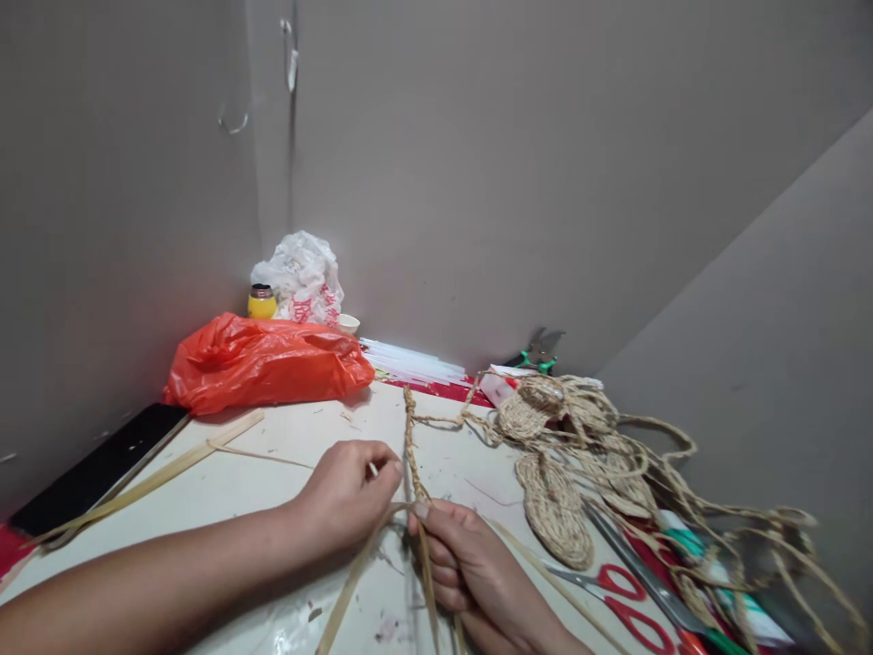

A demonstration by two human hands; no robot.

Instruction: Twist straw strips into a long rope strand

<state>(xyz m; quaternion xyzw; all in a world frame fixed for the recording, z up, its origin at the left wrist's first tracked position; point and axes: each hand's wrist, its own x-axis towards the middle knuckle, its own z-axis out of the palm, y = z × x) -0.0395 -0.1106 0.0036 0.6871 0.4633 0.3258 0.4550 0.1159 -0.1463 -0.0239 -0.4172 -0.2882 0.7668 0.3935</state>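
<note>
A straw plait (411, 441) runs from the far edge of the white table (259, 482) toward me and ends in loose straw strands (428, 582). My left hand (345, 496) is closed, pinching the strands at the plait's near end from the left. My right hand (464, 564) is closed on the same strands just below, palm up, fingers curled round them. The two hands almost touch at the plait's end.
A woven straw sole (556, 509) and a tangle of plaited straw cord (614, 446) lie right. Red-handled scissors (624, 605) sit near the front right. An orange plastic bag (265, 359), a white bag (304, 273), a yellow jar (262, 302) and a black strip (102, 468) lie left and behind.
</note>
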